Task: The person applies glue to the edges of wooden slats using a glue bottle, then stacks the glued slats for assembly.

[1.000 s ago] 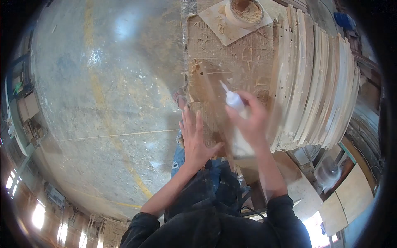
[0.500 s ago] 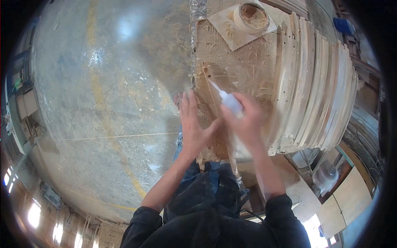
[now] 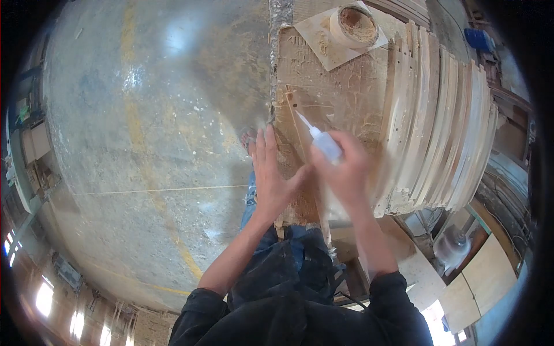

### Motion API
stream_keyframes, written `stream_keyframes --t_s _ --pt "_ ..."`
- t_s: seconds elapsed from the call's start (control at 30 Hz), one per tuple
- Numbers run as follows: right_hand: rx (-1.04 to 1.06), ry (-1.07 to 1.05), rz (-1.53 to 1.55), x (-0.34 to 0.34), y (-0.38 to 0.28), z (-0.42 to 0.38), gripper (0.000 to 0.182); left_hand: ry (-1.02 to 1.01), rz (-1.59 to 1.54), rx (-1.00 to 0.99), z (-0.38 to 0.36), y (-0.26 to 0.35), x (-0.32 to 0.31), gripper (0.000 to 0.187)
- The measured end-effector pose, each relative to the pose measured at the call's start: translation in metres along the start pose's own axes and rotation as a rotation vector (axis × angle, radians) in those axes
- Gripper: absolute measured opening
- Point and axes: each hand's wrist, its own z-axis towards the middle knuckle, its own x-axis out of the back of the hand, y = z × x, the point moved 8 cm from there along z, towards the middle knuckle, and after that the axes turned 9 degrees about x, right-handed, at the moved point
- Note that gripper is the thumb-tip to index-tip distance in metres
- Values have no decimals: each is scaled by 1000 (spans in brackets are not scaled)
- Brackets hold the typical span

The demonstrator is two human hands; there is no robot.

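My right hand [image 3: 348, 173] is wrapped around a small white squeeze bottle [image 3: 328, 146] with a long thin nozzle. The nozzle tip points up and left, right by a dark hole [image 3: 295, 105] near the far end of a narrow wooden strip [image 3: 303, 137]. That strip lies along the work surface [image 3: 352, 95], its near part running toward my body. My left hand [image 3: 271, 180] is spread flat at the left edge of the surface, fingers pointing forward. Its thumb reaches across to the strip, close to my right hand.
A tub [image 3: 353, 27] of brownish paste sits on a square board [image 3: 316, 38] at the back. Several wooden strips [image 3: 424, 115] lie side by side on the right. Concrete floor [image 3: 173, 127] stretches along the left. A clear plastic container [image 3: 453, 245] stands lower right.
The bottle and my right hand have shifted very slightly to the right, the nozzle tip staying by the hole. My left hand holds nearly the same place.
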Motion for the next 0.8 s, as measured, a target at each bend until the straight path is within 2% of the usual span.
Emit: stream_keyframes --t_s 0.8 --pt "-136 -102 14 12 5 -35 28 2 -23 35 0 -1 1 114"
